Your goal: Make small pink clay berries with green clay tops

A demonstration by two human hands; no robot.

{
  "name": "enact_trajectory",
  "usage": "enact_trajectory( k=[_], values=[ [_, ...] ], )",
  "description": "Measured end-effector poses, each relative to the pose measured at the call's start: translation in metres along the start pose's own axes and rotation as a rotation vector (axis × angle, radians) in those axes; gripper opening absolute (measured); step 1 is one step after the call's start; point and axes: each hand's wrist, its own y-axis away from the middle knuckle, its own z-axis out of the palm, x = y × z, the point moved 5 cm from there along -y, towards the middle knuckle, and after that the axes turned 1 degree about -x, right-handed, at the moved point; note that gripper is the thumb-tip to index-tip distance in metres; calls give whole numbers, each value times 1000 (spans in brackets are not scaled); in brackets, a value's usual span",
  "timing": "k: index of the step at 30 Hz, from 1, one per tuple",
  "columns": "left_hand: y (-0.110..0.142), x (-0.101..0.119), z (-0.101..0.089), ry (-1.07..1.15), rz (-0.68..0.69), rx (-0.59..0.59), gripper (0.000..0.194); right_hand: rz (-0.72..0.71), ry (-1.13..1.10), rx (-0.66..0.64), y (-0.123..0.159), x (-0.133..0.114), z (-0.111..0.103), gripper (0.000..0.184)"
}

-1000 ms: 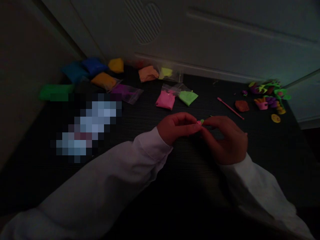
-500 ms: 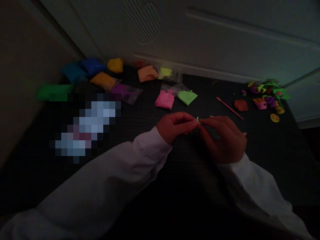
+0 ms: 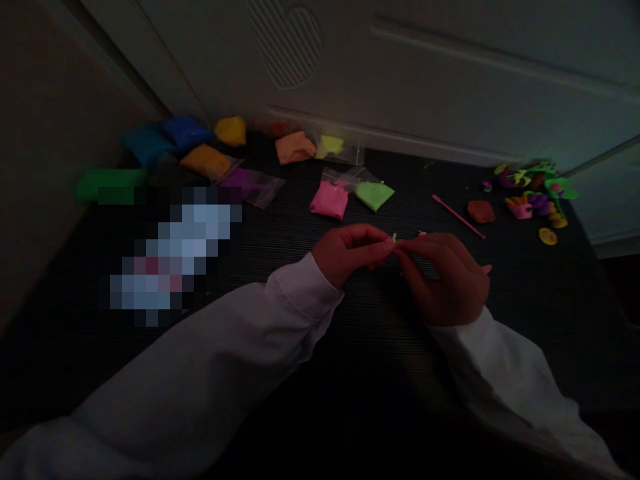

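Note:
A small light-green piece of modelling clay [image 3: 395, 237] sticks up between my fingertips, over the middle of the dark table. My left hand [image 3: 350, 252] pinches it between thumb and forefinger. My right hand [image 3: 447, 277] is closed in a pinch at the same piece, its fingertips meeting those of the left. Just beyond my hands lie a bag of pink clay [image 3: 330, 199] and a bag of light-green clay [image 3: 375, 195]. A pink modelling tool [image 3: 459, 216] and a lump of red-brown clay [image 3: 481, 211] lie beyond my right hand.
Several small coloured clay figures [image 3: 540, 190] cluster at the far right, near a yellow disc [image 3: 548, 236]. Blue clay [image 3: 186, 131], orange clay [image 3: 206, 162] and green clay [image 3: 113, 185] packs lie at the far left. A pale panel [image 3: 350, 60] rises behind the table. Something blurred out [image 3: 185, 240] lies left.
My right hand has shifted slightly left, its fingertips closer to the left hand's. The green clay piece has tilted a little and shows less.

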Motion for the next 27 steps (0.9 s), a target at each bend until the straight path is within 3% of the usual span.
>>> enact_trajectory(
  k=[19, 21, 24, 27],
  values=[
    [-1, 0, -1, 34, 14, 32, 15, 30, -32, -14, -3, 0, 0, 21],
    [-1, 1, -2, 65, 2, 69, 17, 101, -112, 12, -5, 5, -3, 23],
    [0, 1, -2, 106, -25, 125, 19, 327, -296, 179, -2, 26, -9, 20],
    [1, 2, -1, 83, -11, 107, 18, 486, -481, 280, 2, 43, -10, 16]
  ],
)
